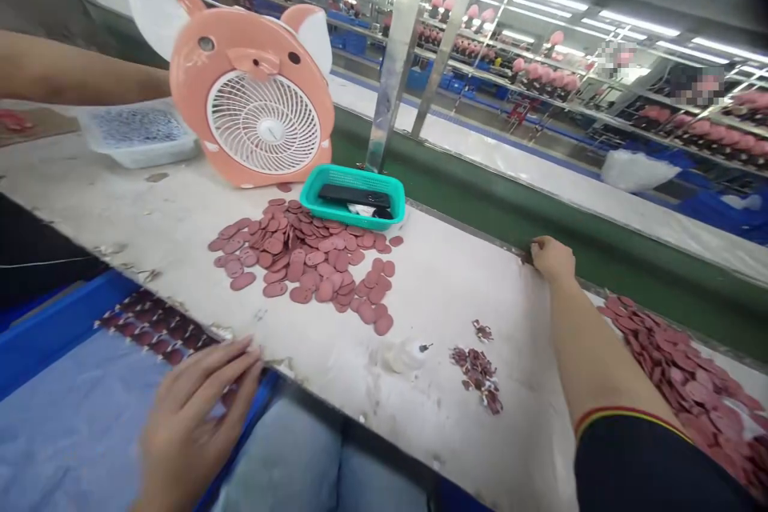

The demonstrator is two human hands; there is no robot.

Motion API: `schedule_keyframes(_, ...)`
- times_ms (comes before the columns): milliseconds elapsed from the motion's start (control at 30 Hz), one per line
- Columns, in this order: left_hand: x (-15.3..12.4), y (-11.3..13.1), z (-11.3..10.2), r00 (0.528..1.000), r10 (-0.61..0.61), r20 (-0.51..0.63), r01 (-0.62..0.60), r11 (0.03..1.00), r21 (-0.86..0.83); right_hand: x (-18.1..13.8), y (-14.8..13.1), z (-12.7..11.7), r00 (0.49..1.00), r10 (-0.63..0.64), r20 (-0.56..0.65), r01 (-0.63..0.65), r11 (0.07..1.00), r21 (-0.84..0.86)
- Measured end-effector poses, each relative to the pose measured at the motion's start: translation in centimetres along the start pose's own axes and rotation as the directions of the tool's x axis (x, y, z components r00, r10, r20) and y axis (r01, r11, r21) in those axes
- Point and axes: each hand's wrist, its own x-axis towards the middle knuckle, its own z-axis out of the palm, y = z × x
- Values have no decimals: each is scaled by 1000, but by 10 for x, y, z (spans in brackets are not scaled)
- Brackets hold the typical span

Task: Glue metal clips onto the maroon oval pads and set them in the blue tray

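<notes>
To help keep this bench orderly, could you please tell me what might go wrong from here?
The left hand is close to the dark pieces by the bench edge, so it might catch and disturb them.

The bottle sits between the loose ovals and the small parts; a sweeping arm could knock it into either.

The right sleeve is beside the other pile, so it might brush pieces out of place.

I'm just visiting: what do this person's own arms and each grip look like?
Both are ordinary human hands, five-fingered, with no gloves. The left grip shows no sleeve in the picture. The right grip leads to a bare forearm, then a dark sleeve whose edge has red and yellow trim. I see no cables or markings.
</notes>
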Motion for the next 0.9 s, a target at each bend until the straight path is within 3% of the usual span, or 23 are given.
schedule_keyframes(67,30,26,24,953,274,128,-292,944,153,-19,-3,-4,999,-45,8,45,999,31)
schedule_keyframes(133,57,42,45,876,352,330,-438,866,239,-48,-7,-7,990,-137,43,133,988,79)
schedule_keyframes(233,77,49,66,844,347,408,-465,853,235,-103,-9,-11,935,-330,126,309,937,161)
schedule_keyframes(333,75,46,73,850,330,410,-439,875,206,-159,-7,-18,870,-469,151,436,876,209)
schedule_keyframes(400,67,45,69,869,303,392,-399,897,190,-191,-5,-26,853,-509,116,478,851,219)
schedule_keyframes(533,44,56,46,929,214,301,-263,956,132,-257,-9,-46,859,-505,-81,508,820,263)
schedule_keyframes(567,35,62,37,942,187,279,-223,970,101,-277,-13,-51,848,-495,-189,529,787,318)
schedule_keyframes(633,15,74,19,953,127,274,-134,991,8,-320,-27,-57,781,-535,-322,624,632,460)
schedule_keyframes(700,-6,85,2,936,8,351,39,991,-127,-362,-47,-56,728,-624,-285,638,463,615)
schedule_keyframes(800,-29,96,-16,788,-290,543,512,799,-316,-406,-80,-45,719,-684,-119,456,336,824)
schedule_keyframes(833,-34,98,-20,740,-329,587,591,735,-332,-414,-89,-40,723,-690,-41,351,316,881)
schedule_keyframes(900,-41,100,-24,707,-326,627,625,702,-340,-424,-100,-31,714,-691,116,135,298,945)
